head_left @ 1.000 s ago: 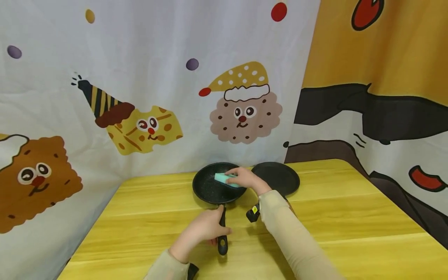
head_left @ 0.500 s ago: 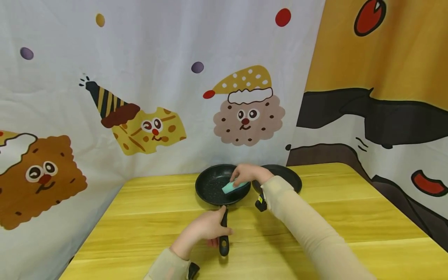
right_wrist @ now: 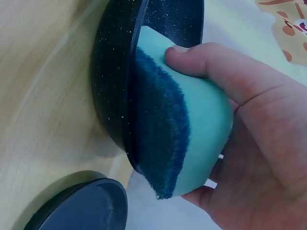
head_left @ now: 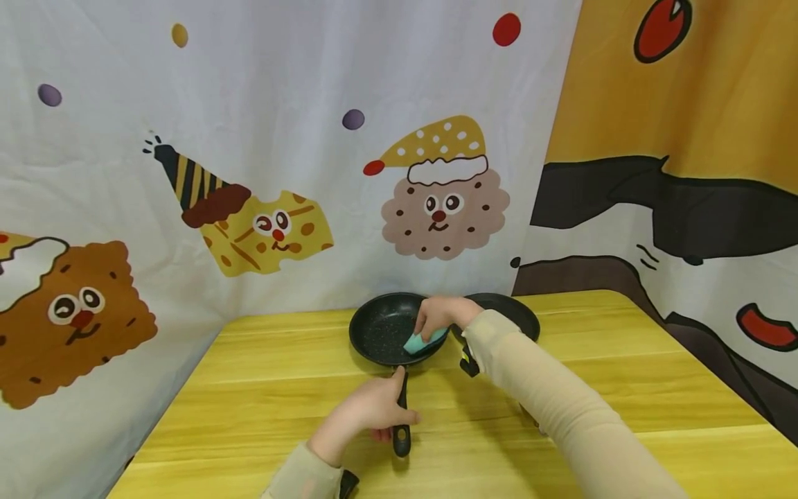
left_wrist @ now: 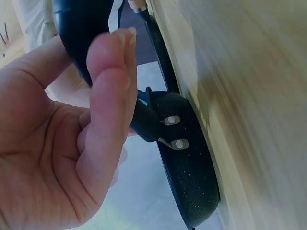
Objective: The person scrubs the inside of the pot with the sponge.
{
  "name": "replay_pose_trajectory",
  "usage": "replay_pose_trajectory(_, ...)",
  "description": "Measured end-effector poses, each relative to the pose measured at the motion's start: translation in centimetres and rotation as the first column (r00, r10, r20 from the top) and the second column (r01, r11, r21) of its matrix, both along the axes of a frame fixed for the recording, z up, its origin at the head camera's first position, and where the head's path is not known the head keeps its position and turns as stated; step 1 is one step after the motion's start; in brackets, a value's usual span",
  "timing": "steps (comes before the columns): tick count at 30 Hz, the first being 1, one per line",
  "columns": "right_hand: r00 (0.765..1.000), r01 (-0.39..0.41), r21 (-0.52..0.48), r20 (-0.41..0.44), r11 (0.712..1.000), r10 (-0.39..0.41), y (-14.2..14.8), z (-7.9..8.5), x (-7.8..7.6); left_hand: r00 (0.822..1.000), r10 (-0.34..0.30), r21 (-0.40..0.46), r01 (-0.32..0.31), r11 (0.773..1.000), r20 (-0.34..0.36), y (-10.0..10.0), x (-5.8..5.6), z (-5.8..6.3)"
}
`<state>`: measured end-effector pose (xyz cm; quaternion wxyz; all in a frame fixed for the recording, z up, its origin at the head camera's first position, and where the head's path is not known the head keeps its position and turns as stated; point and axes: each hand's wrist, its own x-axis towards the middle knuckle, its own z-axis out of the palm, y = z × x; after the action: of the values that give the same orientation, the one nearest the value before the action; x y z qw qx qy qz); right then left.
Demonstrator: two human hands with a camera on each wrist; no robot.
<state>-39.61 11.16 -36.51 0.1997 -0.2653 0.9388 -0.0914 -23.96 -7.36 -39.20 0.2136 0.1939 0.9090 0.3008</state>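
A black speckled frying pan sits on the wooden table with its handle toward me. My left hand grips that handle; in the left wrist view the fingers curl around it, close behind the two rivets on the pan's wall. Bent at the pan's right side, my right hand pinches a mint-green scouring sponge. The right wrist view shows the thumb on the sponge's soft green side, while its dark blue scrubbing face lies against the pan's rim and inner wall.
Right behind my right wrist lies a second flat black pan, partly covered by the arm. A patterned cloth hangs along the table's back edge. The wooden table stretches left and right of the pans.
The sponge in my right hand has moved from the middle of the pan to its right front side, near the rim. My left hand has kept its grip on the handle.
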Motion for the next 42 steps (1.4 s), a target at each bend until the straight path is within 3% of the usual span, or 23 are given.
replay_pose_trajectory(8, 0.999, -0.040, 0.056, 0.005, 0.998, 0.040, -0.5, 0.2, 0.2, 0.996, 0.001, -0.044, -0.005, 0.999, -0.089, 0.2, 0.3, -0.3)
replay_pose_trajectory(16, 0.994, -0.007, 0.062, 0.107, 0.998, 0.000, -0.8, 0.7, 0.2, 0.993, -0.019, -0.057, 0.012, 0.998, -0.120, 0.1, 0.3, -0.3)
replay_pose_trajectory(21, 0.989, -0.017, 0.062, 0.149, 0.998, 0.008, -1.1, 0.3, -0.2, 0.993, -0.025, -0.066, 0.018, 0.998, -0.114, 0.1, 0.3, -0.2)
replay_pose_trajectory(33, 0.973, -0.042, -0.090, 0.224, 0.995, 0.061, -1.9, -0.7, -0.2, 0.995, -0.038, -0.025, 0.036, 0.999, -0.097, -0.1, 0.2, -0.3)
replay_pose_trajectory(42, 0.936, 0.050, -0.268, 0.350, 0.962, 0.049, -2.9, -2.0, -0.1, 0.994, -0.071, -0.040, 0.068, 0.997, -0.087, -0.3, -0.2, -0.3)
